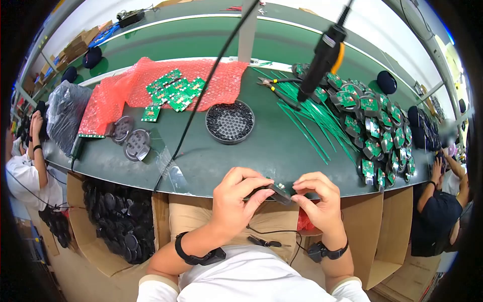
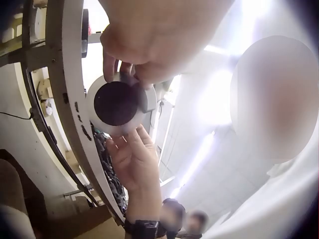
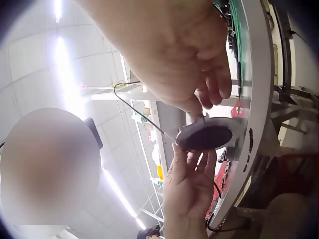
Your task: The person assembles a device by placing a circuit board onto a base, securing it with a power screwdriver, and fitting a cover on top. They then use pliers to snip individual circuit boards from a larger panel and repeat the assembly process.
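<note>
The left hand (image 1: 234,201) grips a round black disc-shaped part (image 1: 279,195) near the table's front edge, fingers curled round its left side; a bit of green board shows on its top. At the disc's right side is the right hand (image 1: 319,201), its thumb and fingertips bent close to the rim. The left wrist view shows the disc's dark round face (image 2: 115,103) between the left hand (image 2: 154,40) and the right hand (image 2: 137,164). In the right wrist view, the left hand (image 3: 189,191) holds the disc (image 3: 207,135) from below, and the right hand (image 3: 169,55) bends over its edge.
A round tray (image 1: 230,139) of small black pieces stands mid-table. Green boards (image 1: 176,90) lie on red bubble wrap (image 1: 133,83) at left. Green strips (image 1: 312,121), pliers (image 1: 279,93) and piled assemblies (image 1: 372,105) lie right. A black tool (image 1: 324,53) hangs overhead. Boxes (image 1: 108,261) flank the lap.
</note>
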A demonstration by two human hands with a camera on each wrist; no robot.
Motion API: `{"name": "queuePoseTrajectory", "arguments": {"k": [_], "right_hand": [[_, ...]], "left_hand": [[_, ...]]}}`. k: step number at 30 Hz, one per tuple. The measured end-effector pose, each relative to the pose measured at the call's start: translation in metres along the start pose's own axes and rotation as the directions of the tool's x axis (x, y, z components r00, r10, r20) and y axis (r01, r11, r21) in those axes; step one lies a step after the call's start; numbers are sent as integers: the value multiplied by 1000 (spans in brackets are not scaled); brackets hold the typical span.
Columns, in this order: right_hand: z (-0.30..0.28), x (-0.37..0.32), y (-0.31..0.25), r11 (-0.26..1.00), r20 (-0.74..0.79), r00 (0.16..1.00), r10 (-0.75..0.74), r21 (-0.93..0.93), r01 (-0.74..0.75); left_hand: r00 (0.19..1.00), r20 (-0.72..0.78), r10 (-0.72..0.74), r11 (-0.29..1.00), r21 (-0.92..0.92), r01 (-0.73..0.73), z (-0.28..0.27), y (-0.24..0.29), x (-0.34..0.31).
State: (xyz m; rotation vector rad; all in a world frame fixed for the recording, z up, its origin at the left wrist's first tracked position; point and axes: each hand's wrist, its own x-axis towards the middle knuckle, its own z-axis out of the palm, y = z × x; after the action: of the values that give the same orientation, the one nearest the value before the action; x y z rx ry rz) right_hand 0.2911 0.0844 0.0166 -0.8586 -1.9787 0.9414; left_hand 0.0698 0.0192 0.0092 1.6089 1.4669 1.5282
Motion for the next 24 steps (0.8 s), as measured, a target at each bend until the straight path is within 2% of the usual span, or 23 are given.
{"name": "queuePoseTrajectory", "arguments": {"k": [1,3,4,6,10,12,15,16,17,18,19,21,22,23,24], "right_hand": [[-2,-3,0,1000,-12,1000,8,-2,-8],[-6,-8,0,998,3,1000,16,64,-16],[-7,-10,-1,998,-3,1000,17,64,-17],[-6,-15,-4,959,21,996,89,270,-91],[-6,-16,1,971,1,999,51,235,-50],[-8,-16,1,972,-6,999,44,229,-42],[-7,-18,5,967,-30,998,50,251,-41],[-8,-19,7,976,-45,998,47,215,-37],[-10,-20,9,987,-73,996,44,158,-32],[-16,-21,9,987,-107,992,68,153,-51],[-24,-21,5,977,-185,978,96,206,-57],[-57,-30,13,987,-394,914,101,158,-41],[-82,-35,26,1000,-517,856,6,29,11],[-106,-35,26,999,-658,753,24,39,1],[-140,-41,39,993,-742,670,-22,-96,-74]], "left_hand": [[1000,14,1,1000,-4,-1,2,0,0],[997,-73,39,999,-21,-40,5,1,-1],[997,-68,41,999,-21,-42,5,3,0],[995,-79,63,998,8,-63,3,8,-1],[998,-42,48,999,1,-48,3,14,-3],[999,-17,-40,999,-3,40,4,16,-5],[999,13,-43,999,6,43,4,21,-3],[999,21,-29,999,-16,29,3,21,-1],[999,20,32,998,48,-33,3,18,3],[995,24,101,990,95,-103,5,15,7],[994,20,108,971,214,-110,1,13,11],[998,-26,53,953,299,-43,-3,2,15],[993,-40,112,920,382,-88,-7,-14,13],[989,-27,147,897,425,-122,-11,-22,14],[983,-36,178,883,446,-144,-11,-31,15]]}}
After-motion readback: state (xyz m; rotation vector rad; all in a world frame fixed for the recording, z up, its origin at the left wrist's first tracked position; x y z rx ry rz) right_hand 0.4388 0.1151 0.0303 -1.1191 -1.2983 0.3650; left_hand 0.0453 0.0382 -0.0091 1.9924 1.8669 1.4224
